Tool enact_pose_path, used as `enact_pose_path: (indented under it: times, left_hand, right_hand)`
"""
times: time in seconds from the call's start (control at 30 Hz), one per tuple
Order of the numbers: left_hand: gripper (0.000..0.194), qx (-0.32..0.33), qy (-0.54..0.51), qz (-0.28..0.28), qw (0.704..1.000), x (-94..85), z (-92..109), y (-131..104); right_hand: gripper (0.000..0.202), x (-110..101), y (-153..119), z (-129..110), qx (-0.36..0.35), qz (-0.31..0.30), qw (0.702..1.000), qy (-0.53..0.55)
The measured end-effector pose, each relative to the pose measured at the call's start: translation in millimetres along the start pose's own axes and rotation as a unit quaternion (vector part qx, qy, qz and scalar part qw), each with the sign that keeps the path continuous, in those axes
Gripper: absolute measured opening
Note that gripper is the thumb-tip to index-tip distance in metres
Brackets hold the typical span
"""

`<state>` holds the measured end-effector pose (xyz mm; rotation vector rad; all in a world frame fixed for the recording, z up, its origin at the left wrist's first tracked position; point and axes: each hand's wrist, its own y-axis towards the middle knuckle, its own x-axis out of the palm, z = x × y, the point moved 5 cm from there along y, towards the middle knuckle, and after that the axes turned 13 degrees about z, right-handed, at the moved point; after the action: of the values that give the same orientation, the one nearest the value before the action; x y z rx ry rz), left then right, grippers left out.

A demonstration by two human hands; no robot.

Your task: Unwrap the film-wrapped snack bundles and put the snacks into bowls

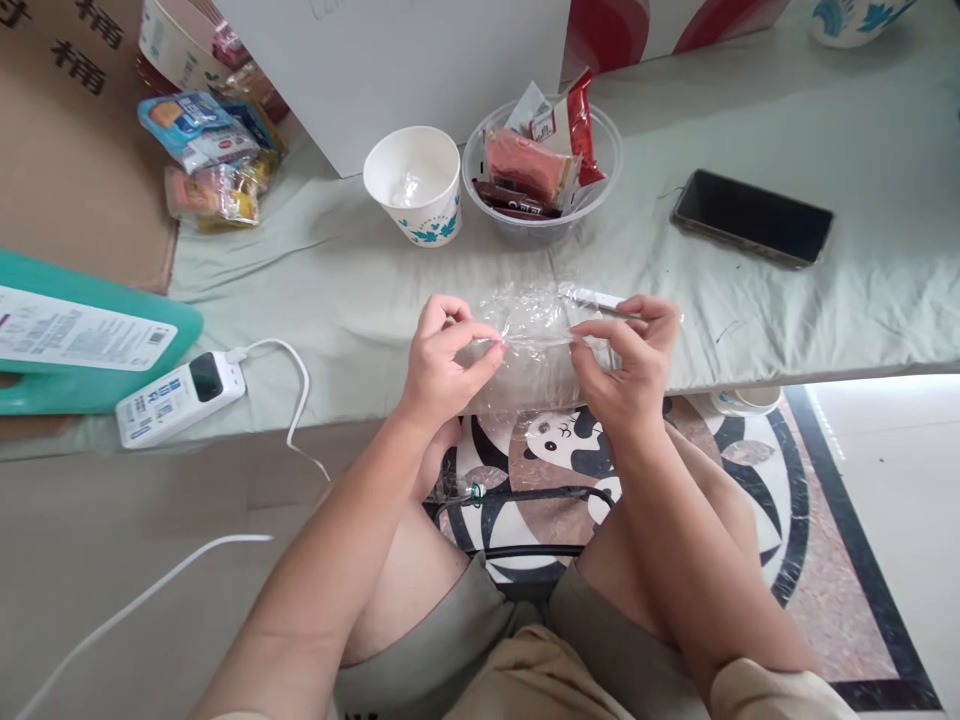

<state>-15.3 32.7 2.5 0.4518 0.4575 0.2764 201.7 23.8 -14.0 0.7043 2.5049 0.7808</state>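
At the centre of the frame we pinch a clear plastic bag (534, 335) — left hand (442, 355) and right hand (626, 365) each clenched on an edge. It looks empty; the snacks sit in the bowl (600, 190) above — nothing packed yet.

arms: bare to the elbow, no sleeves showing | hands (442, 360): no rings, no gloves | shorts (525, 650): khaki-beige, at 6 o'clock

At frame centre, a white paper cup (412, 185) printed with teal flowers; right, a black phone (752, 217) on pale green cloth (862, 150); lower centre, a panda-patterned mat (570, 450); left, a teal bottle (90, 340).
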Motion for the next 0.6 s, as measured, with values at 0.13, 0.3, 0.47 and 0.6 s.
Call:
enact_pose_path:
  times: [0.13, 0.3, 0.47, 0.6]
  left_hand:
    - [0.012, -0.012, -0.076, -0.044, 0.996, -2.4, 13, -5]
    - [0.020, -0.186, -0.213, -0.077, 0.956, 5.2, 10, -12]
    - [0.028, -0.359, -0.259, 0.028, 0.896, 6.9, -10, -5]
    - [0.034, -0.424, -0.289, 0.039, 0.857, 4.8, -23, -3]
  right_hand:
    - [0.011, -6, -3, -15, -0.034, -0.026, 0.994, 0.097]
    - [0.020, -3, -15, -5, 0.170, -0.036, 0.961, 0.214]
    - [0.053, 20, -27, 6, 0.384, -0.192, 0.851, 0.303]
    - [0.032, 30, -35, 4, 0.410, -0.290, 0.828, 0.248]
